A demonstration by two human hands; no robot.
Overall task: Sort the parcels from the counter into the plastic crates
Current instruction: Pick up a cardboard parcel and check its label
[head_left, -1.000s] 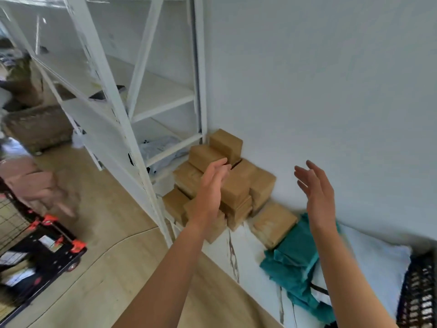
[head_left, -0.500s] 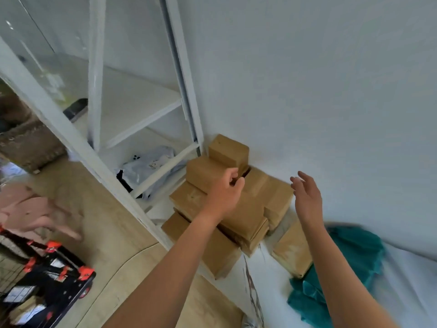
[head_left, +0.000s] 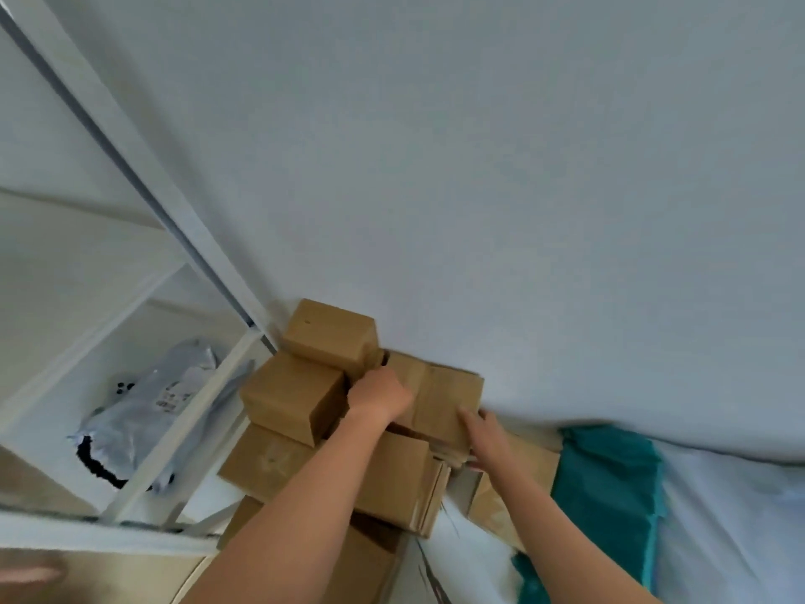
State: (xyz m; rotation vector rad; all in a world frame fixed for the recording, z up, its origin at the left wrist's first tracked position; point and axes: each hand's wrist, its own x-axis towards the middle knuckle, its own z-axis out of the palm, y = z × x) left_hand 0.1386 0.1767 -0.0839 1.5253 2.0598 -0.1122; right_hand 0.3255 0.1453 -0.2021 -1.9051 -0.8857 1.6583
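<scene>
Several brown cardboard parcels are stacked on the white counter (head_left: 435, 560) against the wall. My left hand (head_left: 378, 396) curls its fingers over the left edge of a flat cardboard box (head_left: 440, 398) in the middle of the stack, just below the small top box (head_left: 331, 335). My right hand (head_left: 483, 433) lies with straight fingers against the right lower edge of the same flat box. Another box (head_left: 292, 394) sits to the left of my left hand. No crate is in view.
A white metal shelf frame (head_left: 183, 411) stands left of the stack, with a grey plastic mail bag (head_left: 148, 407) on its shelf. A teal cloth (head_left: 610, 486) and a white one (head_left: 732, 516) lie on the counter to the right.
Both hands have reached forward onto the stack. The left hand has closed on the flat box's left edge and the right hand has come against its right side. The view has moved closer.
</scene>
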